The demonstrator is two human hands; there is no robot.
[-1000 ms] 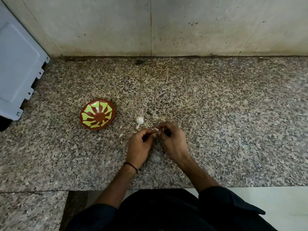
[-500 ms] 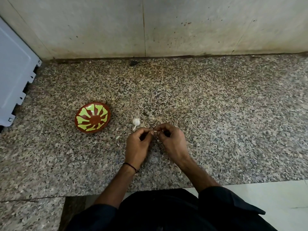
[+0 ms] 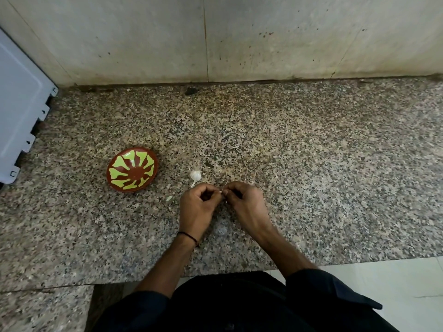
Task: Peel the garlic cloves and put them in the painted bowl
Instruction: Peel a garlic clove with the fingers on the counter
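Head view: a person leans over a speckled granite table, with both hands meeting close in front of the body. The left hand and right hand curl toward each other with fingertips touching. Between them they pinch a small pale clove just above the table. The fingers hide most of it, so I cannot tell how much skin is left on it.

This looks like the peeling step, with one clove being worked between the two hands. Next, the loosened skin has to come away cleanly. Then one hand must keep hold of the bare clove while the other lets go, carry it left and drop it over the bowl. The clove is small and probably slippery once bare, so the pinch should stay firm until it is above the rim.

The bowl is red-brown with yellow-green painted petals. It sits upright on the table to the left of the hands, apart from them. Its painted inside shows bare and no clove is visible in it, so the task seems to be at an early stage.

A white garlic piece with a short stalk lies on the table between the bowl and the hands, just beyond the left hand's knuckles. A tiny pale scrap, probably peel, lies just left of that hand. A thin dark band circles the left wrist.
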